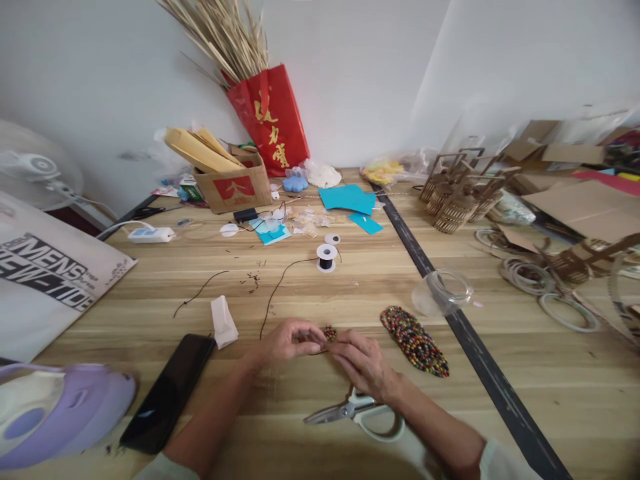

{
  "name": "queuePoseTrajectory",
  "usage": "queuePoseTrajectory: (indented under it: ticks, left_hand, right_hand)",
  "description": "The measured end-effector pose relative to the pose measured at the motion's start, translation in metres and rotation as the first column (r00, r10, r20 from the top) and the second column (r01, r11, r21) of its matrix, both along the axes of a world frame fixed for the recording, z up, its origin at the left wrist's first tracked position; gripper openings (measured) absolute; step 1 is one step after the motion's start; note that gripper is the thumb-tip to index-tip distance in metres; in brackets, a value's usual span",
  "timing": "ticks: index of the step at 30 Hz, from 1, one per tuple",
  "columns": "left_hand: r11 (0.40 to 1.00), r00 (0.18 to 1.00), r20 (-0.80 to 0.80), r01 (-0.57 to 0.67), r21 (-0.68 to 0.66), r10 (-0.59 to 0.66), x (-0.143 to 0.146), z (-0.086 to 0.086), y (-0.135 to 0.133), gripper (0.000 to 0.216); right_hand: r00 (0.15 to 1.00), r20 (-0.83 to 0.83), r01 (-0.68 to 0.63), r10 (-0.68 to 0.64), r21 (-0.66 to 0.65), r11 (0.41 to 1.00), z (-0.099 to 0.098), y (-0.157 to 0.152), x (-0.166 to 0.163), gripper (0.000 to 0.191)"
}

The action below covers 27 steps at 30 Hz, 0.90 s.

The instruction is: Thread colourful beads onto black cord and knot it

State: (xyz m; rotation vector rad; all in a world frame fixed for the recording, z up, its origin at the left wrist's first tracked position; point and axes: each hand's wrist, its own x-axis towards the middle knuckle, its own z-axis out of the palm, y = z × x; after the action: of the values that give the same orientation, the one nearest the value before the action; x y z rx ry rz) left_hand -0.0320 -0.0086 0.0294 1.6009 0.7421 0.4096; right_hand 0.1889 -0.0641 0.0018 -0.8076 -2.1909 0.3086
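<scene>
My left hand and my right hand meet at the fingertips above the table, thumbs and fingers pinched together on a thin black cord. Only a short dark piece of it shows below the fingers. A small cluster of multicoloured beads sits just behind the fingertips. From a white spool, a black cord curves over the table toward my left hand. Scissors with pale handles lie partly beneath my right wrist. To the right rests a bundle of multicoloured bead strands.
A black phone, a folded white paper and a purple-and-white appliance lie left. Right stand a clear plastic container and several woven baskets. Behind are blue sheets, a cardboard box and a red bag.
</scene>
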Motion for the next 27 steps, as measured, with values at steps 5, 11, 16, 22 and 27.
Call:
queuePoseTrajectory:
  ticks: [5,11,16,22,27]
  left_hand:
    - [0.993,0.989,-0.114,0.105,0.052,-0.099,-0.002,0.002,0.002,0.027]
    - [0.987,0.98,-0.124,0.152,-0.052,-0.158,-0.003,0.009,-0.002,0.023]
    - [0.977,0.969,-0.158,0.175,-0.119,-0.193,-0.002,0.01,-0.007,0.018]
    - [0.974,0.936,-0.271,0.214,-0.069,-0.225,-0.006,0.012,-0.013,0.016]
    - [0.994,0.955,-0.291,0.075,0.084,-0.048,-0.003,0.011,-0.015,0.022]
  right_hand:
    - [0.999,-0.019,0.042,-0.042,0.0,0.999,0.0,0.001,0.002,0.018]
    - [0.998,0.007,0.059,-0.059,-0.01,0.998,0.0,0.001,0.003,0.018]
    - [0.998,0.028,0.052,-0.051,-0.022,0.998,0.001,0.003,0.002,0.018]
    - [0.994,0.105,0.014,-0.008,-0.055,0.998,-0.001,0.002,0.002,0.021]
    - [0.978,0.204,-0.02,0.039,-0.096,0.995,0.001,0.002,0.001,0.022]
